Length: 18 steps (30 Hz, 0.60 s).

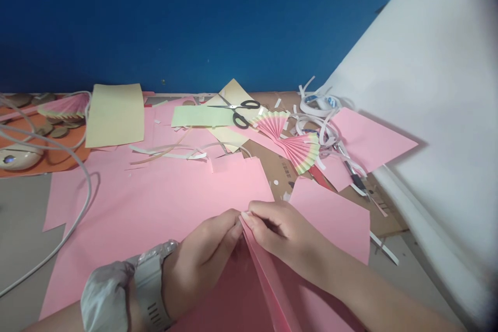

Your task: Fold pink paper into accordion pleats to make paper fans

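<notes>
Between my two hands a pink paper sheet (268,285) is folded over, its edges running down toward me. My left hand (206,249), with a pale watch strap and a grey scrunchie at the wrist, is closed on the far end of the fold. My right hand (288,228) pinches the same end from the other side, thumb on top. The two sets of fingertips meet there. Large pink sheets (155,202) lie flat beneath and beyond my hands. The lower part of the folded sheet runs out of view.
Black-handled scissors (241,109) lie on green paper (194,115). A pleated pink fan (286,140) with yellow-green edges is right of them. Curled white strips (319,124) and a pink piece (373,137) lie by the white wall. A white cable (87,197) loops at left; yellow paper (115,114) lies behind.
</notes>
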Each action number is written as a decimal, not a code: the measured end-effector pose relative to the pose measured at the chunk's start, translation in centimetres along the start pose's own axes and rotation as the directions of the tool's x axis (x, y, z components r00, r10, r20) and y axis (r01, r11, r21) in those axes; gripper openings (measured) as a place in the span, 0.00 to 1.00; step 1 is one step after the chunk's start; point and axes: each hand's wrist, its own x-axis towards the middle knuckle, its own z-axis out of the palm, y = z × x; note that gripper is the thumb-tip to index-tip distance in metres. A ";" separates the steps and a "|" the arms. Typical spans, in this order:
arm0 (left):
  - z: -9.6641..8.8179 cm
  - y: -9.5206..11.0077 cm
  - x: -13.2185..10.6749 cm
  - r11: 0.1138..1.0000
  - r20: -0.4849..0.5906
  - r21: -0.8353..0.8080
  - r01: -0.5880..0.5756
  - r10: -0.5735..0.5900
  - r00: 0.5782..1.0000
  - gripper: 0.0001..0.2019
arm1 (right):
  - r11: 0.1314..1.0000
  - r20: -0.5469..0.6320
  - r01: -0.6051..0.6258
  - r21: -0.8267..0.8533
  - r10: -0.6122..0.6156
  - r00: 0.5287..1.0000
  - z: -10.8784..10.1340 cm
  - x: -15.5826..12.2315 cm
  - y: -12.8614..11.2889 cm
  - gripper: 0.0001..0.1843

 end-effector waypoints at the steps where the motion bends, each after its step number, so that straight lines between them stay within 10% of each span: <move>1: 0.0 0.0 0.0 1.000 0.004 -0.003 -0.003 0.003 1.000 0.17 | 1.000 -0.021 0.009 -0.017 -0.009 1.000 0.1 0.0 0.1 0.21; 18: 0.2 -0.3 0.0 1.000 -0.007 0.025 -0.001 0.001 1.000 0.17 | 0.954 -0.082 0.099 -0.282 -0.127 0.989 0.2 0.0 0.1 0.19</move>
